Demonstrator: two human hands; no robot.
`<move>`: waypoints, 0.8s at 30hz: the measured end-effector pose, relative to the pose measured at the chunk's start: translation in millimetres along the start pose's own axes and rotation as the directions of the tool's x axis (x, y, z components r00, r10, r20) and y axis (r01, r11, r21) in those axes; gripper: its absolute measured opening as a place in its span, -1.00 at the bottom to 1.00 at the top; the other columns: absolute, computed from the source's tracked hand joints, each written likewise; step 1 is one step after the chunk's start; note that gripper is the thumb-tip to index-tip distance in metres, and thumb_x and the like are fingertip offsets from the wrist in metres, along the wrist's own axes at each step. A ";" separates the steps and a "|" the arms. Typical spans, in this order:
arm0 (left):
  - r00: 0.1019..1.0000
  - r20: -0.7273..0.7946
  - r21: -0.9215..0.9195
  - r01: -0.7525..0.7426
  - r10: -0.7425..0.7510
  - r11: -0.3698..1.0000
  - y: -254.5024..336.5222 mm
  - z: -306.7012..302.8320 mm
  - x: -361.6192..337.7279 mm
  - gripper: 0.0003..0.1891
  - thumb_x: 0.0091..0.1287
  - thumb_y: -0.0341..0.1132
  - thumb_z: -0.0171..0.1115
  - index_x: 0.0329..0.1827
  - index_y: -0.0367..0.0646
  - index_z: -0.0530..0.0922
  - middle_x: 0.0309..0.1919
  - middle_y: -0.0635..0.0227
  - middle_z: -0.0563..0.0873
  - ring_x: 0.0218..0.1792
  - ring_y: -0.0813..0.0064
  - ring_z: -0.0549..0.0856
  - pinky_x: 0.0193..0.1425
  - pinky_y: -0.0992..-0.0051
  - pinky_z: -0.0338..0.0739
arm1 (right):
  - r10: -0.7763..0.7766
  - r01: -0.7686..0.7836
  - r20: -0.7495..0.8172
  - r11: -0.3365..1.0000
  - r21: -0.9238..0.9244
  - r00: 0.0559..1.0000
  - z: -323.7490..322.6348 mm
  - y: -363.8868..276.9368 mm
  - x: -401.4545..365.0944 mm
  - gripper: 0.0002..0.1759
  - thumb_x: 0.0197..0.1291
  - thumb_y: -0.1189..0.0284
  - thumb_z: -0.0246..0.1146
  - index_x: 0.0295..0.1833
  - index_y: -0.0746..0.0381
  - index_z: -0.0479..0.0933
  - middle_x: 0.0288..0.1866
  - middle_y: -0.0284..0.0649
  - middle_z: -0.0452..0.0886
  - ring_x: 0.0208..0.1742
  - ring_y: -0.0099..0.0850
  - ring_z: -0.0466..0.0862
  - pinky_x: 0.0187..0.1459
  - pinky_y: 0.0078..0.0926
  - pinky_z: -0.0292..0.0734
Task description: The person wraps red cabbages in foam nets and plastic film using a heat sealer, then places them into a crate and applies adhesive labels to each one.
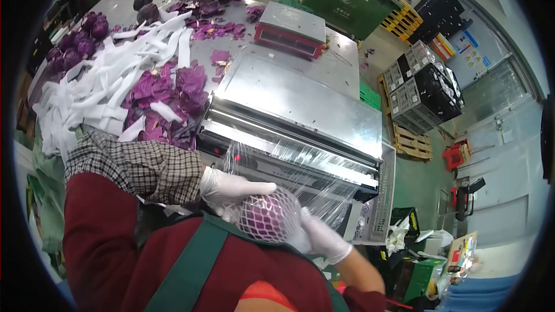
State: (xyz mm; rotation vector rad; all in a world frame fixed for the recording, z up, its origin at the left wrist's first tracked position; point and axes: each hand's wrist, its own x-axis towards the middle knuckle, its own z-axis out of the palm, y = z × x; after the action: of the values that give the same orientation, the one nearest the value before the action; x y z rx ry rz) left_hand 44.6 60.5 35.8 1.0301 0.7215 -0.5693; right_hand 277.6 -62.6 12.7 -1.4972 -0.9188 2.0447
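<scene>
gripped by left hand [231, 188] and right hand [321, 236], the netted cabbage [267, 216] is being wrapped in film [300, 164]; tautness seems needed next.

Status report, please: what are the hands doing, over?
Gloved left hand and right hand both grip netted cabbage. Over it, cling film drawn from wrapping machine. Nothing blocking.

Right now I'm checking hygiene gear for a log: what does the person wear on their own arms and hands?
Both hands wear thin white gloves: left hand, right hand. The left arm has a brown-and-white checked sleeve cover over a dark red sleeve. The right forearm shows no cover.
</scene>
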 end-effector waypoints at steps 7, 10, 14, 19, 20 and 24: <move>0.903 0.364 -0.520 -0.006 0.228 0.854 -50.2 -45.5 68.3 -0.16 0.23 0.40 -0.41 0.16 -0.21 0.36 -0.15 0.09 0.64 -0.38 0.44 0.68 -0.58 0.64 0.56 | -0.447 0.339 -0.076 0.769 -0.542 0.891 -3.6 10.5 -38.4 -0.71 0.08 0.64 0.20 -0.03 0.35 0.47 -0.08 -0.24 0.53 -0.14 -0.52 0.53 -0.12 -0.55 0.46; 0.965 -0.163 -0.174 -0.233 0.205 0.957 -55.1 -29.3 13.8 -0.24 0.29 0.28 -0.16 0.23 -0.29 0.29 -0.06 0.10 0.60 -0.09 0.38 0.63 -0.04 0.44 0.55 | -0.700 0.377 -0.230 0.597 -0.708 0.676 -22.8 56.1 -33.9 -0.94 0.11 0.59 0.19 -0.28 0.31 0.54 -0.29 -0.23 0.56 -0.27 -0.55 0.53 -0.21 -0.57 0.44; 0.377 -0.100 0.756 -0.573 0.921 0.316 -117.0 -9.5 22.1 -0.80 0.23 -0.41 0.19 -0.10 -0.23 0.56 -0.18 0.27 0.64 -0.20 0.43 0.62 -0.08 0.47 0.50 | -0.572 0.480 -0.461 0.820 -0.311 0.679 -20.4 77.3 -34.7 -0.85 0.25 0.42 0.14 -0.32 0.27 0.50 -0.48 -0.35 0.55 -0.46 -0.62 0.52 -0.37 -0.71 0.40; 0.466 -0.641 0.075 -0.753 0.610 0.654 -119.3 23.2 -8.0 -0.78 0.34 -0.30 0.09 -0.37 -0.28 0.56 -0.56 0.43 0.60 -0.55 0.72 0.55 -0.47 0.70 0.43 | -0.544 0.519 -0.520 0.829 -0.210 0.658 11.7 48.9 -47.5 -0.72 0.32 0.30 0.06 -0.40 0.23 0.45 -0.76 -0.44 0.36 -0.79 -0.72 0.28 -0.76 -0.76 0.11; 0.467 -0.700 -0.071 -0.799 0.540 0.598 -121.2 23.1 -13.8 -0.78 0.33 -0.30 0.11 -0.39 -0.28 0.56 -0.57 0.43 0.60 -0.60 0.74 0.53 -0.54 0.71 0.39 | -0.480 0.537 -0.542 0.841 -0.061 0.690 15.8 48.0 -49.9 -0.71 0.32 0.29 0.05 -0.41 0.22 0.44 -0.78 -0.45 0.32 -0.81 -0.71 0.25 -0.77 -0.75 0.08; 0.605 -0.735 -0.205 -0.629 0.307 0.750 -162.7 17.8 -36.7 -0.74 0.29 -0.29 0.16 -0.53 -0.24 0.58 -0.64 0.50 0.58 -0.68 0.76 0.43 -0.63 0.68 0.28 | -0.276 0.494 -0.508 0.791 0.362 0.816 19.1 89.5 -47.4 -0.68 0.36 0.29 -0.02 -0.42 0.22 0.42 -0.81 -0.46 0.26 -0.87 -0.67 0.15 -0.82 -0.69 0.02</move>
State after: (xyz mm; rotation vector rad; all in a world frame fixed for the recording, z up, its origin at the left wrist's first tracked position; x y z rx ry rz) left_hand -91.6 -19.2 -21.1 0.9206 1.0834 0.4938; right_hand 277.4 -161.0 -18.0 -1.2635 -0.4420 1.4049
